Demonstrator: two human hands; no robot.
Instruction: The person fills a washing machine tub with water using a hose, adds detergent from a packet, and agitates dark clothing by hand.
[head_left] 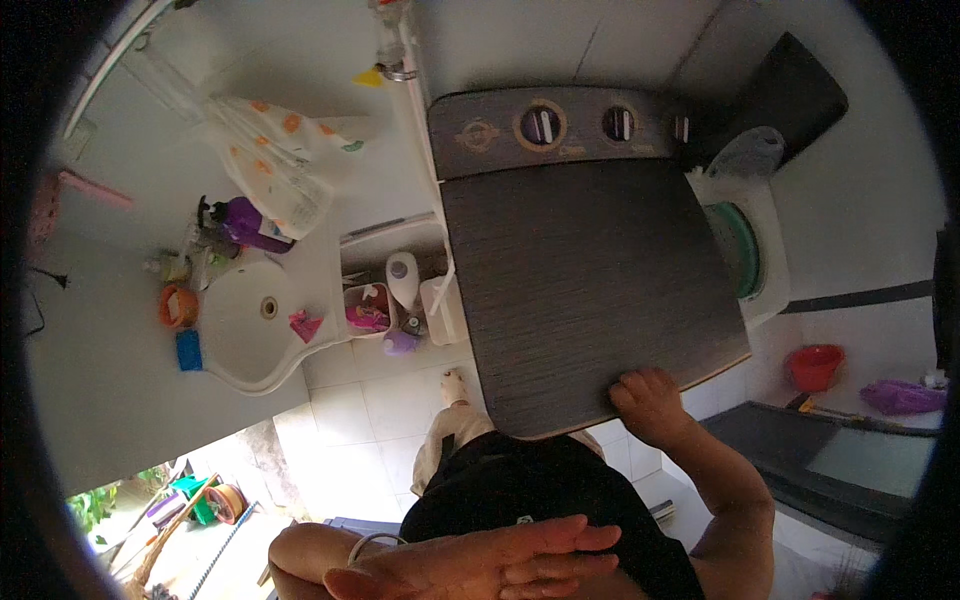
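Note:
My right hand (648, 403) grips the near edge of a wide dark grey lid (580, 280) on a twin-tub washing machine, fingers curled over the rim. The lid lies roughly flat over the tub, below a control panel (560, 128) with round knobs. My left hand (480, 565) is low and close to my body, flat with fingers stretched out and pointing right, holding nothing. A thin white cord (362, 545) loops beside its wrist. My dark shirt and one bare foot (455, 385) show beneath the lid.
The machine's smaller right tub (745, 250) stands open with its dark lid (790, 100) raised. A white sink (250, 320) with bottles and a dotted cloth (270, 165) is at left. Containers (400, 285) sit on the tiled floor; a red bucket (815, 365) is at right.

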